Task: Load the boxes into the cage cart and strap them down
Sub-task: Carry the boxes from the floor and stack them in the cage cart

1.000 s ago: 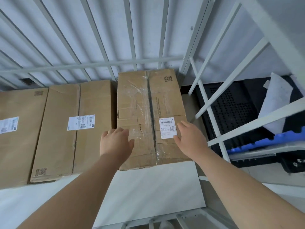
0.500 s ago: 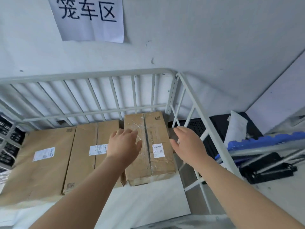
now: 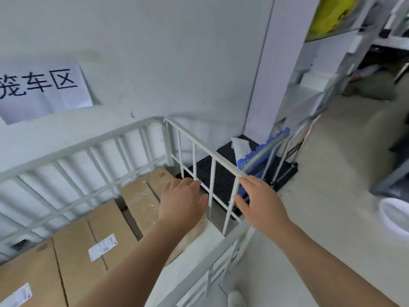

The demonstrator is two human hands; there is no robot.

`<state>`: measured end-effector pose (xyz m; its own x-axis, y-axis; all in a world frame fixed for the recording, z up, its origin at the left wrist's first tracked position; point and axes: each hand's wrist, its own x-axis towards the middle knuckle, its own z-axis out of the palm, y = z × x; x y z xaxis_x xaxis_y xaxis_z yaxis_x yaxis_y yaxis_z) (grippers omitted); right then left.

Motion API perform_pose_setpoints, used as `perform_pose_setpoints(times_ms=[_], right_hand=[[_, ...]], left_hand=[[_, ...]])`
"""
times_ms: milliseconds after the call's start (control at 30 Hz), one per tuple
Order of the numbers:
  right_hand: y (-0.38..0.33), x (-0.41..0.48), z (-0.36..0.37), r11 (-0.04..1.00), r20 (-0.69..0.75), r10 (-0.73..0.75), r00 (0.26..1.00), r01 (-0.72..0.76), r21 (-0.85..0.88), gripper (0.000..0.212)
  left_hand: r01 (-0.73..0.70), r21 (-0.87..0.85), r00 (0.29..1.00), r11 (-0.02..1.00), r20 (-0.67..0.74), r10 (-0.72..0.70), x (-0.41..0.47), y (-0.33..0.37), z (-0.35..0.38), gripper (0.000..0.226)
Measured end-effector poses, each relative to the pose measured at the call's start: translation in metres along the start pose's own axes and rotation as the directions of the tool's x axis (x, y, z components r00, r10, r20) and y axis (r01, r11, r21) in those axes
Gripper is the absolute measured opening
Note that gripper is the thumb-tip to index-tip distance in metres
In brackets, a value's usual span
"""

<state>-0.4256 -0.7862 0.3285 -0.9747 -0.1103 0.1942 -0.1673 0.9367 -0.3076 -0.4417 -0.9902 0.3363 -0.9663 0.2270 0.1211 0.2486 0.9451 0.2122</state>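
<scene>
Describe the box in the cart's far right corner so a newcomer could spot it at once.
Start at the white cage cart under the paper wall sign. Three cardboard boxes lie in a row on its floor; take the rightmost box, in the corner by the side rail, partly behind the left hand. Unlike the neighbouring box, its top shines with wrinkled clear tape.

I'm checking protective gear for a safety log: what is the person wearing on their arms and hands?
Nothing visible: the left hand and right hand are bare, without gloves or a watch; the left forearm and right forearm show no sleeve.
</scene>
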Motion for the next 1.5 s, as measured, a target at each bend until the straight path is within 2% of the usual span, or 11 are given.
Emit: perform_pose_setpoints(times_ms=[100,233,400,633,833,1033,1267,1500], right_hand=[[0.013,-0.068,-0.021,0.984,-0.035,0.177,0.984,-0.178,-0.017,0.038],[0.039,-0.164,-0.052,0.907,-0.11,0.411,0.905,-0.418,-0.047,0.038],[0.076,-0.286,-0.089,0.762,-0.193,0.629,0.753,-0.646,-0.042,0.054],[0.11,-0.466,-0.147,0.49,-0.294,0.831,0.473,-0.871,-0.017,0.047],[0.13,-0.627,-0.181,0.322,-0.329,0.897,0.295,-0.946,0.032,0.042],[0.131,-0.761,-0.191,0.063,-0.388,0.921,0.007,-0.989,0.131,0.046],[0.142,-0.863,-0.18,-0.183,-0.354,0.897,-0.265,-0.951,0.249,0.047],[0.189,-0.928,-0.161,-0.37,-0.27,0.854,-0.446,-0.883,0.288,0.051]], left_hand=[[-0.141,-0.048,0.989,0.989,0.038,0.142,-0.021,0.039,0.003,0.039],[-0.335,-0.08,0.936,0.939,0.083,0.341,-0.049,0.103,0.007,0.041],[-0.589,-0.065,0.794,0.806,0.136,0.592,-0.095,0.203,0.019,0.047],[-0.815,-0.136,0.545,0.564,0.152,0.825,-0.198,0.364,0.047,0.048],[-0.919,-0.176,0.327,0.352,0.155,0.932,-0.318,0.493,0.074,0.042],[-0.953,-0.257,0.124,0.159,0.15,0.981,-0.418,0.582,0.099,0.036],[-0.957,-0.288,-0.103,-0.045,0.19,0.976,-0.493,0.665,0.139,0.038],[-0.933,-0.322,-0.245,-0.159,0.245,0.938,-0.535,0.752,0.197,0.04]])
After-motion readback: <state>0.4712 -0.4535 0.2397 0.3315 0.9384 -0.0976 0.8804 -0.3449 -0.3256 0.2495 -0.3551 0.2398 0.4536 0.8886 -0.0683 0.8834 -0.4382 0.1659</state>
